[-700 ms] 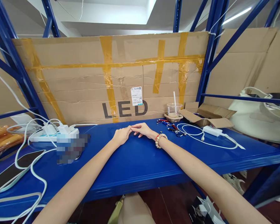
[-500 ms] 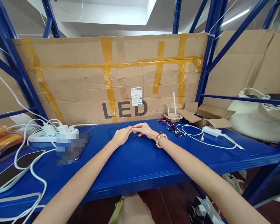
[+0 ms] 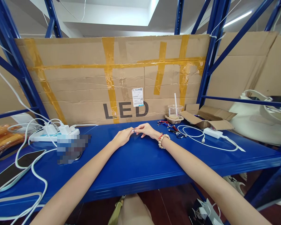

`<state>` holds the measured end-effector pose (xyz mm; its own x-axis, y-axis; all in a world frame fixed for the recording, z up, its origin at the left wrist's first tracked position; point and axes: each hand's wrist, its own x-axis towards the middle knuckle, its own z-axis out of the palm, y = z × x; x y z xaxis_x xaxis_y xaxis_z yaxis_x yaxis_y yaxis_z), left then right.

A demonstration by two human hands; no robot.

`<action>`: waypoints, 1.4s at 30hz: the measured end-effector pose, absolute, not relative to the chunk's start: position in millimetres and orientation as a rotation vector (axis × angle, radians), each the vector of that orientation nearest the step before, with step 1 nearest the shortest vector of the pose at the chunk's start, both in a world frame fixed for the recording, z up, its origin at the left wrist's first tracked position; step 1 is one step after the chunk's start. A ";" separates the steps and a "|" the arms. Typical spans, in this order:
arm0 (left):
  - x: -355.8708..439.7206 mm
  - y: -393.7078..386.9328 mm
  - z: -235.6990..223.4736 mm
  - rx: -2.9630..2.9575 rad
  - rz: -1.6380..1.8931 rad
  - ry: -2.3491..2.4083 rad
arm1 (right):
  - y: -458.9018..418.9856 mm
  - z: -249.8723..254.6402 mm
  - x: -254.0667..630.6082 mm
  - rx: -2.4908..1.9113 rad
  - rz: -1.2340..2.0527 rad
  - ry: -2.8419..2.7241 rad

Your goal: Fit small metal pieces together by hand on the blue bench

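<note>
Both my hands rest on the blue metal shelf [image 3: 135,162], meeting at its middle. My left hand [image 3: 122,137] lies palm down with its fingers stretched toward the right hand. My right hand [image 3: 147,130] has its fingers pinched together at the left hand's fingertips, around a tiny pale thing [image 3: 133,129] too small to name. A bead bracelet [image 3: 163,141] and a red string sit on my right wrist.
A taped cardboard sheet marked LED [image 3: 121,81] backs the shelf. Left: a power strip with white chargers [image 3: 53,132], looping white cables, a dark tablet [image 3: 11,170]. Right: small red and blue tools [image 3: 170,126], a plastic cup with straw [image 3: 175,111], an open cardboard box [image 3: 209,117], a white charger [image 3: 213,131].
The view has shifted slightly. My hands stay joined at the same spot, with the right fingers still working at the left fingertips.
</note>
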<state>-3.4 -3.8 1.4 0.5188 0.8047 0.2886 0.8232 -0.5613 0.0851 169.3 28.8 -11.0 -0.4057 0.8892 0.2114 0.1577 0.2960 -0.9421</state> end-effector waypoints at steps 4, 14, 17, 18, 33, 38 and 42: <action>-3.4 -5.0 1.3 -2.664 -0.482 -1.458 | 25.0 -8.2 167.6 -0.932 1.128 -1.787; -1.6 -8.7 2.9 -2.667 -0.528 -1.442 | 22.5 -7.9 166.0 -0.971 1.171 -1.745; -1.0 -8.6 2.4 -2.669 -0.530 -1.445 | 28.2 -11.7 166.5 -1.003 1.241 -1.709; -1.0 -8.5 1.9 -2.673 -0.533 -1.434 | 29.7 -12.4 166.7 -1.014 1.259 -1.700; -4.0 -5.6 -2.0 -2.676 -0.517 -1.362 | 28.7 -9.8 166.7 -1.056 1.285 -1.745; -2.9 -6.5 -0.7 -2.630 -0.511 -1.426 | 27.8 -8.4 164.1 -1.042 1.258 -1.719; -2.9 -6.6 0.3 -2.636 -0.504 -1.462 | 26.3 -8.3 165.4 -1.016 1.227 -1.716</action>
